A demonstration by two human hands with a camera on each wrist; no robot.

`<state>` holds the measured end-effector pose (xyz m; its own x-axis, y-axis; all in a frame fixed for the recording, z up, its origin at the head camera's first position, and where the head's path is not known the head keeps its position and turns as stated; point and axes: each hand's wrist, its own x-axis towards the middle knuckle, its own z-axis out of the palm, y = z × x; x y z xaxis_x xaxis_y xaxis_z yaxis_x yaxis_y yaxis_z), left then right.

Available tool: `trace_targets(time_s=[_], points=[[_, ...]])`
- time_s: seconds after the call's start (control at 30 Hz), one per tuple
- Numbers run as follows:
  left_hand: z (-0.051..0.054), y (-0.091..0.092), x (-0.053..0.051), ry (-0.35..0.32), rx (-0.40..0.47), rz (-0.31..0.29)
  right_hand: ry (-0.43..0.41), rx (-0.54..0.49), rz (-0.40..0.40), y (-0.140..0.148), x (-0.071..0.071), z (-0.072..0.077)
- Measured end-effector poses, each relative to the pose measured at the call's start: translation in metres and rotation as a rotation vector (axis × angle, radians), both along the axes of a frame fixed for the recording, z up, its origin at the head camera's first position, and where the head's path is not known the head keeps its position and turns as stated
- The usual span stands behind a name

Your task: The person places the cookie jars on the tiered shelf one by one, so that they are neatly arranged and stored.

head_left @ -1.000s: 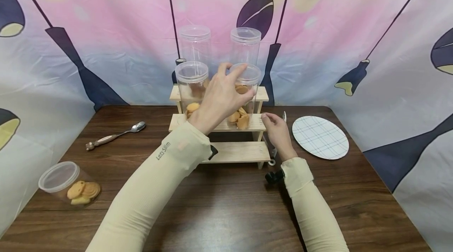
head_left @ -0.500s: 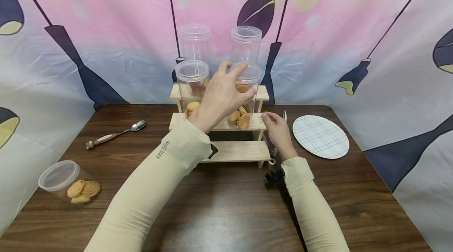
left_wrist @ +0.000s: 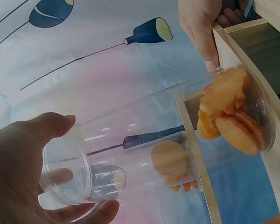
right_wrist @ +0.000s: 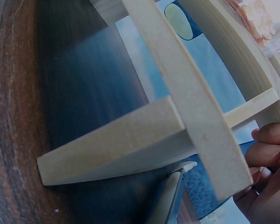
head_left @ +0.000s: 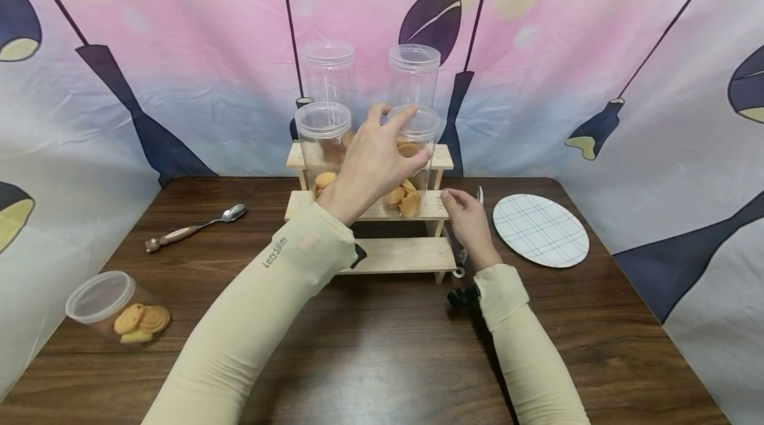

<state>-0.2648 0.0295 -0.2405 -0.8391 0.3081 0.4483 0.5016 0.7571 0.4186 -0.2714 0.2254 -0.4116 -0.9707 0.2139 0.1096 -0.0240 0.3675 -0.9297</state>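
My left hand [head_left: 373, 163] curls its fingers and thumb around the lidded top of a clear cookie jar [head_left: 421, 125], which stands upright on the middle tier of a wooden step shelf [head_left: 406, 256]. In the left wrist view, orange-brown cookies [left_wrist: 228, 93] lie at the jar's bottom. My right hand [head_left: 471, 226] holds the shelf's right end at the middle tier; its curled fingers [right_wrist: 270, 135] show against the wood in the right wrist view. Left of the gripped jar stands a second cookie jar [head_left: 323, 123], partly hidden by my left hand.
Two clear lidded jars [head_left: 329, 70] stand on the top tier. A smaller cookie tub [head_left: 101, 299] sits at the table's left, below a spoon [head_left: 193, 229]. On the right lies a checked white plate [head_left: 540, 231]. A slim handled utensil [right_wrist: 168, 196] lies beside the shelf's leg.
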Motion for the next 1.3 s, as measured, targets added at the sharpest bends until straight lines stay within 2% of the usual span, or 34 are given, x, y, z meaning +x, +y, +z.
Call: trace_targets(time_s=[0.87,1.13,1.3], points=[[-0.004,-0.004,0.004,0.028,0.025,-0.007,-0.003,0.011,-0.011,0.0,0.0,0.001],[-0.004,-0.012,0.015,0.078,0.031,-0.022,-0.009,0.006,-0.009,0.0,0.0,0.001],[-0.003,-0.022,0.026,0.146,0.065,-0.076,-0.001,-0.001,-0.006,0.001,0.0,0.0]])
